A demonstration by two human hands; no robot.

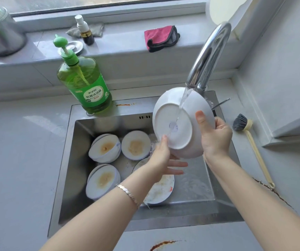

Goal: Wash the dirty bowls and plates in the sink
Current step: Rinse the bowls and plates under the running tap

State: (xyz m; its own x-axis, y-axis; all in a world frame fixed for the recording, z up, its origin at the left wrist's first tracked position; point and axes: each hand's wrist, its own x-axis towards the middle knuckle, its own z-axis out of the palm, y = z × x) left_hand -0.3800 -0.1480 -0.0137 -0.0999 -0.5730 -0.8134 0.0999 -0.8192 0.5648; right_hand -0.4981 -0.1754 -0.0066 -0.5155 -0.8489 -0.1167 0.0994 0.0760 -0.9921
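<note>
Round white ceramic bowl held base-up under running steel tap, over steel sink
Right hand grips its rim; left hand, fingers straight, touches its base. Green soap bottle reads 柠檬洗洁精

The scene is brightly lit by daylight from the window at the top, and pale sun patches are thrown across the sill and the grey countertop, which is nearly washed out. Glare is carried along the chrome faucet and the steel sink wall. Straight edges are bent toward the corners by the wide-angle lens, and the metal canister at the top left is rendered soft, perhaps through motion blur.
</note>
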